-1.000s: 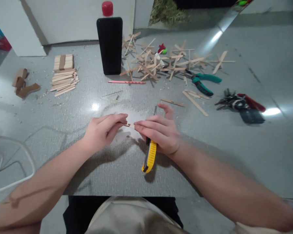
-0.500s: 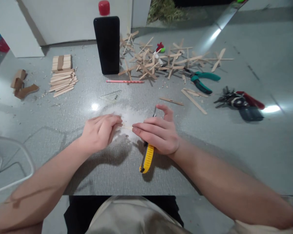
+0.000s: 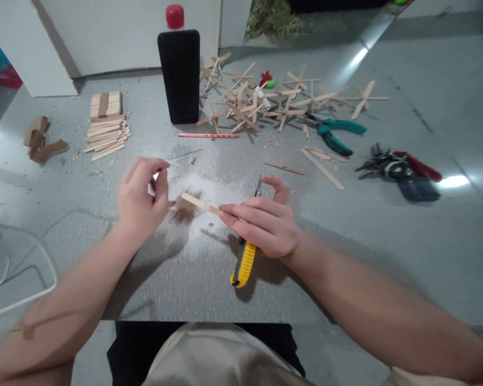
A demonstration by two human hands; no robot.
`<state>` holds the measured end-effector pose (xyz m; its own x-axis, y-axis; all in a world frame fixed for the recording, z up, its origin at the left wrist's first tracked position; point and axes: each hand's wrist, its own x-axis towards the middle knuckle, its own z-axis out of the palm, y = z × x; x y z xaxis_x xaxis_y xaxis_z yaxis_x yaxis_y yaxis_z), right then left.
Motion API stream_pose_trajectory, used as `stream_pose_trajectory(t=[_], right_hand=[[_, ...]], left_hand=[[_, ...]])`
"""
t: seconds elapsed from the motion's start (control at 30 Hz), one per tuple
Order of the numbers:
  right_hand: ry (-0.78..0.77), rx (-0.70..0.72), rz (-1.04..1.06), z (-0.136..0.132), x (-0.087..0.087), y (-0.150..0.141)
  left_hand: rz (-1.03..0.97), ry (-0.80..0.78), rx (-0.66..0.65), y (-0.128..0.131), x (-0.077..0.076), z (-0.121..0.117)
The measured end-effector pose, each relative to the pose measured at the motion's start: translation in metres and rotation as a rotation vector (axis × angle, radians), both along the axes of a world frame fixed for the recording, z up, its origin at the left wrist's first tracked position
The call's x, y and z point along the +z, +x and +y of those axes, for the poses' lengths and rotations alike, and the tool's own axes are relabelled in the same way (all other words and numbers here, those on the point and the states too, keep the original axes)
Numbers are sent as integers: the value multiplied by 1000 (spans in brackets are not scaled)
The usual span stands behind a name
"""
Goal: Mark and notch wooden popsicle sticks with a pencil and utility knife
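My right hand (image 3: 265, 222) pinches a flat wooden craft stick (image 3: 199, 202) between its fingertips, the free end pointing left. Held under the same hand is a yellow utility knife (image 3: 243, 265), its metal end showing beyond the fingers and the index finger stretched out beside it. My left hand (image 3: 143, 190) is raised left of the stick, apart from it, with a gap between thumb and index finger and nothing visible between them. Beneath the stick, a pale round patch with a brownish smear (image 3: 187, 206) marks the table. A thin clear triangular piece (image 3: 185, 160) lies just past my left fingertips.
Stacked craft sticks (image 3: 107, 134) lie back left beside a curled brown strip (image 3: 44, 147). A black phone (image 3: 181, 78) stands before a red-capped bottle (image 3: 174, 17). Crossed sticks (image 3: 245, 104), a pink pencil (image 3: 209, 135), teal-handled pliers (image 3: 338, 134) and keys (image 3: 390, 166) lie beyond my hands.
My left hand has let go of the craft stick and moved up and left, its fingers parting. The stick's left end now shows; my right hand stays nearly in place.
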<state>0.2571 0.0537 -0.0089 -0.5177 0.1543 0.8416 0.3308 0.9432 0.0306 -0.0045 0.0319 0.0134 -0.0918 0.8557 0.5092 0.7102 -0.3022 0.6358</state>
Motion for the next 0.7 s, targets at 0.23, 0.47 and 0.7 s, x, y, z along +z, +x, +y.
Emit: stream_pose_trajectory(t=[0.23, 0.47, 0.7], right_hand=[[50, 14, 34, 1, -3, -3], [116, -16, -4, 1, -3, -4], [131, 3, -13, 1, -1, -4]], left_hand=[[-349, -335, -444, 14, 2, -5], [-514, -557, -471, 21, 1, -7], [-489, -476, -334, 18, -9, -2]])
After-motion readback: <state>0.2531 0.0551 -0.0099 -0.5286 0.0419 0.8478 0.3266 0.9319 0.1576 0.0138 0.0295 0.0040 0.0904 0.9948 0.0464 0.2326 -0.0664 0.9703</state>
